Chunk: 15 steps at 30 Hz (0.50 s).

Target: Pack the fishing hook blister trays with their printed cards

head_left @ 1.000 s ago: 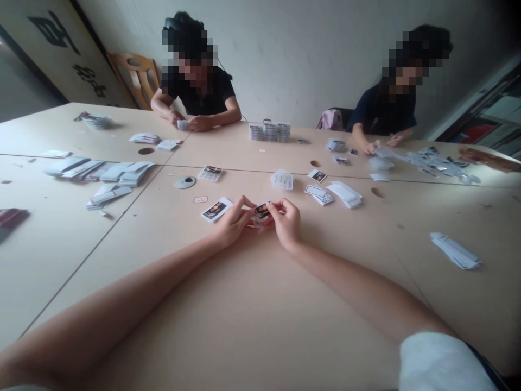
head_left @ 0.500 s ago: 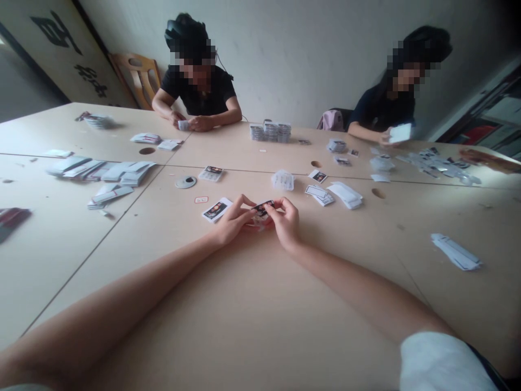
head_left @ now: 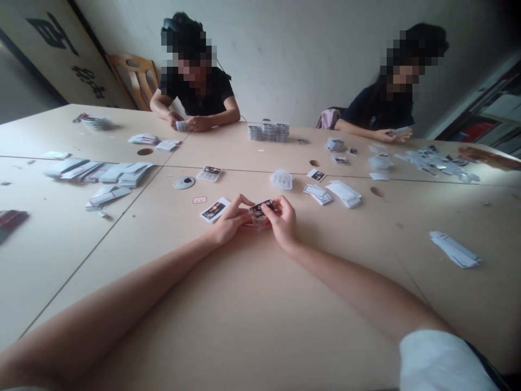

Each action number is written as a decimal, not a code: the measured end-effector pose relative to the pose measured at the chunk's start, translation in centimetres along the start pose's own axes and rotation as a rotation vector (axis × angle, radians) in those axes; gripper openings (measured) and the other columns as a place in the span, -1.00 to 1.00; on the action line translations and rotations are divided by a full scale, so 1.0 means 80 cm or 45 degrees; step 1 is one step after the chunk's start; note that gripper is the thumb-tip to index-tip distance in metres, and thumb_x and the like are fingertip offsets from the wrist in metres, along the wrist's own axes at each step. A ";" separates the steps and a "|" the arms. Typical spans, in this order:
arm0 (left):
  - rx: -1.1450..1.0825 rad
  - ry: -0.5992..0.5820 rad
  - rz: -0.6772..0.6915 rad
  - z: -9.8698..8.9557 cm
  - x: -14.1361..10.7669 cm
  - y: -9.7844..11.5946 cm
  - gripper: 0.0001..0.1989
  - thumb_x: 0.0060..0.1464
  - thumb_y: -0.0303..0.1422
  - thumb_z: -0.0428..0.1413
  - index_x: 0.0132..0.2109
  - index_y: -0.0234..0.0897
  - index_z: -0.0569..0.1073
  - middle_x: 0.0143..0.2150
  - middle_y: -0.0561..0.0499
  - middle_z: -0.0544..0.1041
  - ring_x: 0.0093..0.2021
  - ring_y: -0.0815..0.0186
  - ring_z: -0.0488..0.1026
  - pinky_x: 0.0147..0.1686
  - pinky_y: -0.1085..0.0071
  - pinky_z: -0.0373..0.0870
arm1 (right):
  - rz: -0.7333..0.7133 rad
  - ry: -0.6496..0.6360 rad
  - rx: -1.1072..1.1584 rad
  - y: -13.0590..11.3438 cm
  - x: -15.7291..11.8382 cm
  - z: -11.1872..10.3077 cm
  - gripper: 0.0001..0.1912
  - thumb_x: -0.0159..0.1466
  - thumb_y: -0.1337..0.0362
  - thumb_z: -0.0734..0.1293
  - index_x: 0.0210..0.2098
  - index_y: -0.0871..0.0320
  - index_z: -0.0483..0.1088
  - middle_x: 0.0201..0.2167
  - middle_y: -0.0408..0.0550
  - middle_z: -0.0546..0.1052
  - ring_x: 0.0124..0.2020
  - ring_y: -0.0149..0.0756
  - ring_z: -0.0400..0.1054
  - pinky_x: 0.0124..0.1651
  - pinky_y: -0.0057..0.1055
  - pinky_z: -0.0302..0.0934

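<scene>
Head camera shows the left hand (head_left: 228,224) and the right hand (head_left: 284,220) together gripping a small dark-printed card (head_left: 260,208) between thumbs and fingers, with something clear beneath it, at the near middle of the pale table (head_left: 260,304). Just left of them lies a pile of printed cards (head_left: 215,210); farther off sit a flat clear box (head_left: 210,174) to the left, a clear container (head_left: 281,180) and, to the right, white cards (head_left: 344,194). Across the far side, stacked boxes (head_left: 268,132) stand between two seated people, the left one (head_left: 199,100) and the right one (head_left: 376,111), each holding something pale.
</scene>
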<state>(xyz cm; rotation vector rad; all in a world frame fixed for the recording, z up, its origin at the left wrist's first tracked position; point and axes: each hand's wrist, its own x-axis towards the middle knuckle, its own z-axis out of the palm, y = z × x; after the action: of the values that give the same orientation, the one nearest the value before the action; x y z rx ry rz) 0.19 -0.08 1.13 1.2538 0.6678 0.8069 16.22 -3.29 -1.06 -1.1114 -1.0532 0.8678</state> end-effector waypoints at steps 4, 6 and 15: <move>0.015 0.013 0.006 0.002 -0.001 0.000 -0.59 0.10 -0.17 0.28 -0.12 -0.24 0.23 -0.28 -0.02 0.64 -0.27 0.23 0.64 -0.21 0.32 0.59 | -0.011 0.015 -0.022 0.003 0.002 -0.001 -0.69 0.16 0.04 0.42 -0.34 0.08 0.29 -0.44 -0.15 0.47 -0.46 -0.33 0.37 -0.50 -0.47 0.26; 0.027 0.021 0.005 0.002 -0.002 0.001 -0.60 0.12 -0.17 0.26 -0.12 -0.24 0.23 -0.27 -0.01 0.64 -0.28 0.25 0.64 -0.22 0.34 0.60 | -0.026 0.026 -0.035 0.003 0.002 -0.001 -0.70 0.15 0.05 0.43 -0.34 0.09 0.31 -0.45 -0.15 0.47 -0.44 -0.31 0.37 -0.46 -0.46 0.27; 0.083 0.013 0.054 0.001 0.002 -0.005 -0.54 0.08 -0.10 0.29 -0.13 -0.24 0.23 -0.32 0.02 0.64 -0.32 0.27 0.64 -0.29 0.39 0.60 | -0.019 0.033 -0.032 0.001 0.001 0.000 -0.70 0.14 0.06 0.44 -0.35 0.10 0.31 -0.45 -0.15 0.48 -0.45 -0.32 0.39 -0.46 -0.45 0.30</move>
<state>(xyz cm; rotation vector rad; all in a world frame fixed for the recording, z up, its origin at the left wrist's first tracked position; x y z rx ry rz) 0.39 -0.07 0.74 1.3277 0.6824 0.8323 16.25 -3.17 -1.09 -1.1313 -1.0523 0.8281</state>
